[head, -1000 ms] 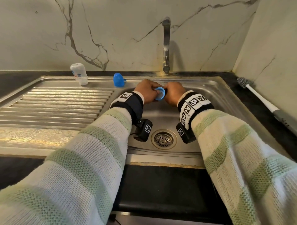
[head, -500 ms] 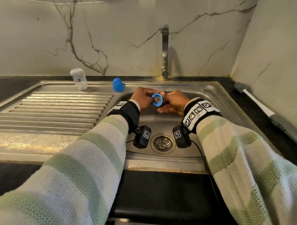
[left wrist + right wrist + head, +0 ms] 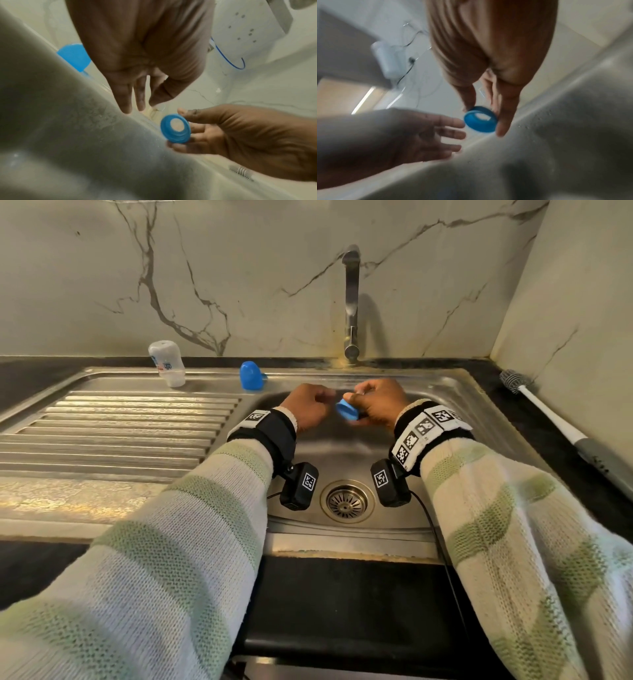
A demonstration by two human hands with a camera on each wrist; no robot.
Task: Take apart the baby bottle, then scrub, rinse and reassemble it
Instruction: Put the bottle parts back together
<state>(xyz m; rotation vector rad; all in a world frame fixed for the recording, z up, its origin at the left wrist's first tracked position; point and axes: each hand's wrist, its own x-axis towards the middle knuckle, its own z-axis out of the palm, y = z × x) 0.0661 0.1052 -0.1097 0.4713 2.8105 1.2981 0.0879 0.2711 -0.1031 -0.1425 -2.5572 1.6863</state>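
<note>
Disassembly looks done: bottle body [image 3: 166, 363] and blue cap [image 3: 251, 375] stand on the sink ledge, left of the hands. Left hand [image 3: 308, 407] empty, fingers loose. Right hand [image 3: 378, 404] pinches blue collar ring [image 3: 346, 410]. Scrubbing, rinsing, reassembly apparently remain; brush [image 3: 544, 412] lies far right, untouched.

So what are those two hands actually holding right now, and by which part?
The right hand pinches the blue bottle ring by its outer rim. The left hand holds nothing.
</note>
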